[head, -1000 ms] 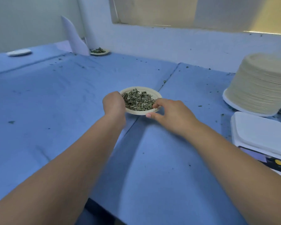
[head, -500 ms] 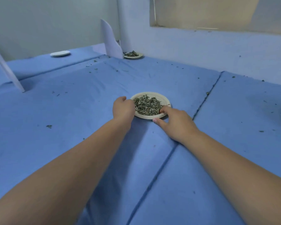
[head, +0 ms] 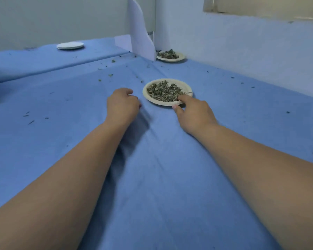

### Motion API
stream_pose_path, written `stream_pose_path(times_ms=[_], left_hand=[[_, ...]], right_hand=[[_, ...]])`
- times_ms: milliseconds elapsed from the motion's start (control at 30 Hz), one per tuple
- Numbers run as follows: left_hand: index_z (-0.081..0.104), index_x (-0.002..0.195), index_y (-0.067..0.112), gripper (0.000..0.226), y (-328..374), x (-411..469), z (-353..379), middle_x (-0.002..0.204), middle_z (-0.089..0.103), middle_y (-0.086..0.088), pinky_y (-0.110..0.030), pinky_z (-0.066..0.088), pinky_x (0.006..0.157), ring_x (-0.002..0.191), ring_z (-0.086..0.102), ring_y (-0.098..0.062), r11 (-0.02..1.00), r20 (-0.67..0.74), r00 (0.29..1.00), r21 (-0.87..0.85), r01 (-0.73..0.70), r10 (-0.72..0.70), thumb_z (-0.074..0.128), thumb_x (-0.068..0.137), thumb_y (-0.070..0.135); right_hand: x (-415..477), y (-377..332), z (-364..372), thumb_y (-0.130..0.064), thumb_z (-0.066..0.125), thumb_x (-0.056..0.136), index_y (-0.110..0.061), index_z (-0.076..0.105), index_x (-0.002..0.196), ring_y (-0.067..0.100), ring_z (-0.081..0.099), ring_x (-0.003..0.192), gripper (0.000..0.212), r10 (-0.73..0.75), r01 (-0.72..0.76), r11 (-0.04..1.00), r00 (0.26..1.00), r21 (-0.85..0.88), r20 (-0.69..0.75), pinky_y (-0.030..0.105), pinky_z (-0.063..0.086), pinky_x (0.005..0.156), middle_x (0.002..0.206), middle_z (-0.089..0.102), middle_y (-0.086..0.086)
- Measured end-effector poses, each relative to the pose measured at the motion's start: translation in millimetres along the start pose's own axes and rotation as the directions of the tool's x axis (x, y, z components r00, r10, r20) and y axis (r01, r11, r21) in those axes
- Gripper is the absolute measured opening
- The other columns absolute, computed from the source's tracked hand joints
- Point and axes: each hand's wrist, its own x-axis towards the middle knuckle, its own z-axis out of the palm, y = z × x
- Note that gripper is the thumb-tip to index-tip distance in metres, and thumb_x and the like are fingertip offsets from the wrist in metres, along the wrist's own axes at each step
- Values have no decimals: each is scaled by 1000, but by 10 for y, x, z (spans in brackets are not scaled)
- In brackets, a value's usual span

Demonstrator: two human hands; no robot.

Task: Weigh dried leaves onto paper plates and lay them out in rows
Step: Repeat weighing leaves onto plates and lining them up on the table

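A paper plate [head: 185, 87] heaped with dried leaves [head: 163, 91] lies on the blue cloth [head: 152, 177] in the middle of the view. My right hand [head: 193, 112] pinches its near right rim, a finger on top and the thumb below. Off the plate, a little to its left, my left hand [head: 122, 105] hovers with loosely curled fingers that hold nothing. A second plate of leaves [head: 170, 55] sits in the far corner by the wall.
A white curved sheet [head: 140, 31] stands upright just left of the corner plate. A small stack of bare plates [head: 70, 45] lies far left on a second cloth-covered surface. Leaf crumbs dot the cloth. A pale wall [head: 242, 51] borders the right side.
The plate has travelled further toward the far corner. My left hand has let go of its left rim and drawn back; my right hand still holds the right rim.
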Motion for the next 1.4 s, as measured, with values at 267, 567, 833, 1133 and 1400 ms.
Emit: stream_pose_path(times_ms=[267,567,833,1133,1400], left_hand=[[67,106,12,33,-27,264,10,115,72,-7,-25,62,83,96,76,-15,827,120,980,-527,196,-156,45,91,-8],[61,126,-2,30,-62,376,-156,127,68,-21,-41,57,96,115,68,-36,222,420,873,-853,473,-248,44,106,11],[64,121,-5,31,-77,415,-193,120,71,-24,-43,56,98,112,70,-37,88,453,849,-867,490,-270,43,105,11],[65,120,10,24,-18,326,-19,124,70,-8,-32,57,98,111,70,-17,577,316,925,-723,380,-212,48,103,8],[51,148,15,53,-25,-35,243,150,55,-8,-29,36,110,139,49,-22,901,296,908,228,-368,296,52,95,15]], right_hand=[[1349,-259,501,-48,47,101,-22,63,118,38,56,117,35,0,4,997,999,-73,48,40,47,88,124,66,13],[2209,-465,864,-46,47,102,-19,65,119,38,55,119,36,21,-18,994,1000,-112,24,42,49,93,124,65,15],[2530,-514,984,-48,48,101,-23,61,132,35,51,128,42,3,1,996,999,-93,46,43,46,102,136,61,10],[2027,-459,750,-35,31,108,-10,29,153,43,46,132,51,92,-88,995,988,-40,122,45,39,105,143,51,25],[498,-311,-43,-43,36,103,-19,54,82,33,60,106,37,-32,111,939,971,-326,238,33,37,75,110,69,10]])
